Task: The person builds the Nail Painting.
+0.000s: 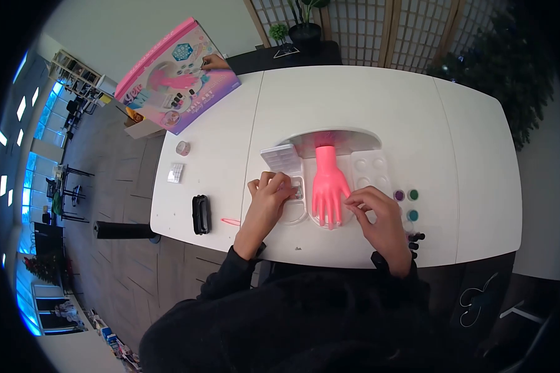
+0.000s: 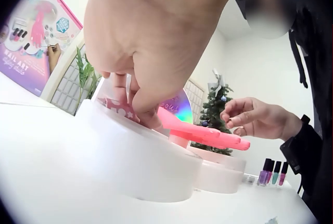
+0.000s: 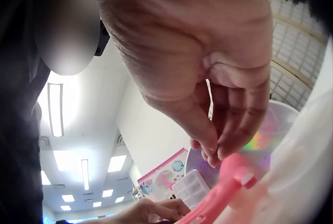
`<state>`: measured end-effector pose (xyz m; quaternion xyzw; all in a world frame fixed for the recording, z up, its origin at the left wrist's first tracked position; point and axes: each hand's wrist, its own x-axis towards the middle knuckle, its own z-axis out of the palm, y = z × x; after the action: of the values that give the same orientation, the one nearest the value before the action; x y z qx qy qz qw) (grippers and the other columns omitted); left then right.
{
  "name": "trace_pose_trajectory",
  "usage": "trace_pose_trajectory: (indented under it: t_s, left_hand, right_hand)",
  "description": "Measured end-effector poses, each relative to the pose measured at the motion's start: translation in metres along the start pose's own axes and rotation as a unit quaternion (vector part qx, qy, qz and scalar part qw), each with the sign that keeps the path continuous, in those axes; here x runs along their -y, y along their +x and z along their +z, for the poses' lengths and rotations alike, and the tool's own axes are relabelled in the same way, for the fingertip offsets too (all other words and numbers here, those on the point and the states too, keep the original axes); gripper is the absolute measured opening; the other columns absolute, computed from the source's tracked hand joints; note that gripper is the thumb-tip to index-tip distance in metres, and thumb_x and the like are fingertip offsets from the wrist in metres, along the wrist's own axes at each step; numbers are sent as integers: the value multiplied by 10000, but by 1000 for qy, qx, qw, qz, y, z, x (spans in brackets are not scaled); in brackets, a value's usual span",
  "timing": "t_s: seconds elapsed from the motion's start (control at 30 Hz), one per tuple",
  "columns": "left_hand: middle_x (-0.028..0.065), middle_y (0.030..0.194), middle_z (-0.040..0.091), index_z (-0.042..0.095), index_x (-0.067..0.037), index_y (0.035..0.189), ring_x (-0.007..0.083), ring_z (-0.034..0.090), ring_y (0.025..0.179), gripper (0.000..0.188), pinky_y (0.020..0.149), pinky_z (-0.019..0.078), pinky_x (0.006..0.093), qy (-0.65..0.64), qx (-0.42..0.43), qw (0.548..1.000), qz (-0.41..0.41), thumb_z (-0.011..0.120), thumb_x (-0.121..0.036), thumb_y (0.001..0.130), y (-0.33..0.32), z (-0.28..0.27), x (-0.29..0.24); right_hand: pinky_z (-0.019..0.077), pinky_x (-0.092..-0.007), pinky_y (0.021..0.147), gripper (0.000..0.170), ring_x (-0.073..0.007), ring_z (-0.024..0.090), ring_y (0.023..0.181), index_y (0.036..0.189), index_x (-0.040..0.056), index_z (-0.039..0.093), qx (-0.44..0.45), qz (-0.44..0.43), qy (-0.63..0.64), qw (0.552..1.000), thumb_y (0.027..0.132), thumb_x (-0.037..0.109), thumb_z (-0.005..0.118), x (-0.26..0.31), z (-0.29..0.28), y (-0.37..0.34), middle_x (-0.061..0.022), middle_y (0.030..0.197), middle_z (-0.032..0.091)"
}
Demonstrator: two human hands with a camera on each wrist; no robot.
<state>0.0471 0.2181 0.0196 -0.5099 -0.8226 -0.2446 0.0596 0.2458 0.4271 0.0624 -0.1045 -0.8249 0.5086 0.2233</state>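
A pink model hand (image 1: 330, 183) juts palm-down from a white nail-art stand (image 1: 374, 166). To its left, my left hand (image 1: 269, 202) reaches with bent fingers into a compartment (image 1: 297, 188) of the stand. In the left wrist view, a pink piece with white spots (image 2: 124, 108) shows by those fingertips; I cannot tell whether they grip it. My right hand (image 1: 379, 217) hovers at the model hand's outer digit on the right, thumb and fingertips close together. Nothing shows between them in the right wrist view. A clear lidded case (image 1: 281, 159) stands raised behind my left hand.
Nail polish bottles (image 1: 413, 215) stand at the right. Leftward lie a black case (image 1: 201, 214), a pink stick tool (image 1: 230, 222), a small clear box (image 1: 175, 173) and a round jar (image 1: 183, 148). The large product box (image 1: 177, 78) stands at the back left.
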Motion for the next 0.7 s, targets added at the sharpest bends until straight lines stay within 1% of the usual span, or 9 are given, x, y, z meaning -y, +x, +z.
trace_pose_trajectory:
  t_s: [0.07,0.3,0.37,0.43,0.47,0.57,0.6,0.63,0.7]
  left_hand:
    - [-28,1131,657,834,-115,1013,250,570,1138,196,951,358,429,-6,44,999,7,818,-41,832,-3,-2,7]
    - [-6,1151,626,840,-135,1007,262,557,1106,204,921,366,432,6,4,1000,4,810,-49,824,-4,2,3]
    - [17,1126,604,844,-146,991,271,549,1071,189,899,370,432,32,-6,999,-8,823,-71,819,-3,1,0]
    - [19,1136,583,836,-145,1034,274,539,1115,193,903,374,456,12,13,1000,-13,802,-104,848,-4,2,5]
    - [34,1088,569,824,-122,1059,270,553,1058,222,885,381,422,1,12,1000,0,818,-94,839,-2,-1,5]
    - [70,1048,561,791,-51,1103,269,574,947,282,827,427,423,-34,10,999,39,827,-23,824,2,-6,7]
    - [111,1031,560,749,22,1136,287,620,862,331,757,496,436,-70,-1,996,62,818,56,814,5,-7,10]
    - [111,1031,560,749,22,1136,287,620,862,331,757,496,436,-68,-7,996,61,818,56,814,7,-8,7]
    - [135,1045,572,725,61,1127,314,672,858,329,716,552,435,-148,-12,989,-1,791,117,809,1,-14,0]
  right_hand:
    - [608,-331,762,190,-245,747,883,1082,-22,730,-16,15,13,1000,929,-129,693,-3,1,1,-125,1047,724]
    - [595,-336,747,204,-241,742,898,1095,-25,723,-40,19,-17,999,922,-130,701,4,-1,8,-122,1034,721]
    - [582,-359,740,180,-269,734,884,1092,-17,720,-47,-1,-23,999,933,-100,703,6,2,5,-117,1031,715]
    - [575,-372,740,160,-286,726,877,1085,-12,719,-52,9,-34,998,942,-80,700,10,2,0,-115,1035,712]
    - [569,-385,741,140,-302,719,871,1078,-6,718,-35,3,-32,999,951,-60,698,12,3,-3,-112,1039,709]
    - [558,-402,745,107,-325,705,857,1063,4,713,-20,4,-38,999,965,-32,688,14,4,-14,-110,1040,707]
    - [558,-402,745,107,-325,705,857,1063,4,713,-19,1,-39,999,965,-32,688,15,4,-18,-110,1040,707]
    - [560,-395,742,113,-314,707,851,1063,3,712,-21,-9,-40,999,959,-38,694,15,4,-21,-109,1035,708]
    - [562,-389,738,119,-303,709,845,1063,2,711,-12,-28,-33,999,954,-43,701,19,4,-29,-108,1030,708]
